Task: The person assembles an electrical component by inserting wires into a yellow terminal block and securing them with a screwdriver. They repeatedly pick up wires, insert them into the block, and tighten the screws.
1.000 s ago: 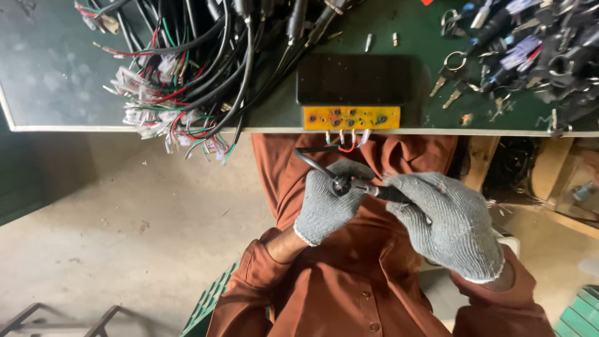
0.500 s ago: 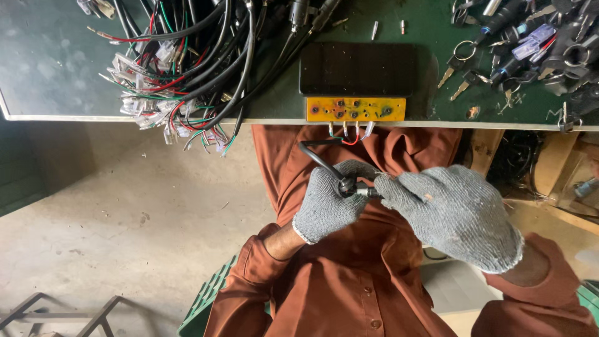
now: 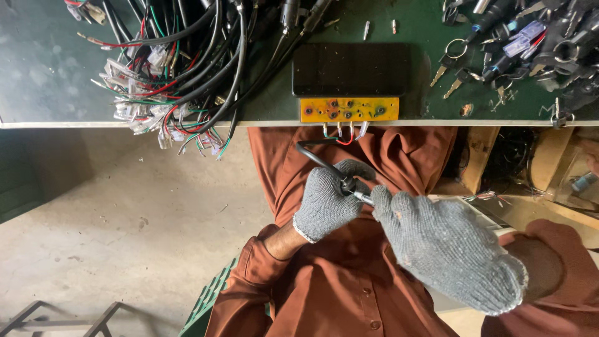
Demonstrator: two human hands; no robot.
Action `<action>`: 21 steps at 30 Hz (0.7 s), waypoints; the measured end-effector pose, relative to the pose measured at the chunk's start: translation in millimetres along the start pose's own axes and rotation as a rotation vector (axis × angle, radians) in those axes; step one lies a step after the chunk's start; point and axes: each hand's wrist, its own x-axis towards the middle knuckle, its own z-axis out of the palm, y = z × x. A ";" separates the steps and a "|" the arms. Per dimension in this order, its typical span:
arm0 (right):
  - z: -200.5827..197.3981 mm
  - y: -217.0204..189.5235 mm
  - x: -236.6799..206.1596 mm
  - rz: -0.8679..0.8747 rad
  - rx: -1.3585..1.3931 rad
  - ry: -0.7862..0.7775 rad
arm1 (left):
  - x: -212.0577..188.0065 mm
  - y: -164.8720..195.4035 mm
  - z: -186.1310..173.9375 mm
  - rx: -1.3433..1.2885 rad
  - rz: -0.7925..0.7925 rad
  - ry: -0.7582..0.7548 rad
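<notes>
While gripped: one cable (image 3: 315, 157), two hands.

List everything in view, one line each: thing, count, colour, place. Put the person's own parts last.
workbench: one, dark green top, across the top of the view
wire harnesses: a tangled heap, black cables with red, green and white leads, top left of the bench
black box: one, black, bench centre
orange panel: one, orange with small sockets, at the bench edge
keys: several, metal, right of the box
switch parts: a pile, mostly black, top right
black cable: one, running from under the panel to the hands
concrete floor: grey, lower left
left hand: grey knit glove, gripping the cable end
right hand: grey knit glove, at the cable's metal tip
</notes>
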 end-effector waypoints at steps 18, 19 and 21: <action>-8.1 1.8 -15.3 0.136 0.008 0.147 | 5.4 -2.0 23.1 0.050 -0.002 0.192; -8.9 2.0 -22.7 0.152 0.006 0.153 | 5.6 -0.2 23.9 0.038 -0.045 0.191; -12.3 2.3 -28.7 0.197 0.016 0.156 | 5.4 3.8 24.9 0.008 -0.141 0.183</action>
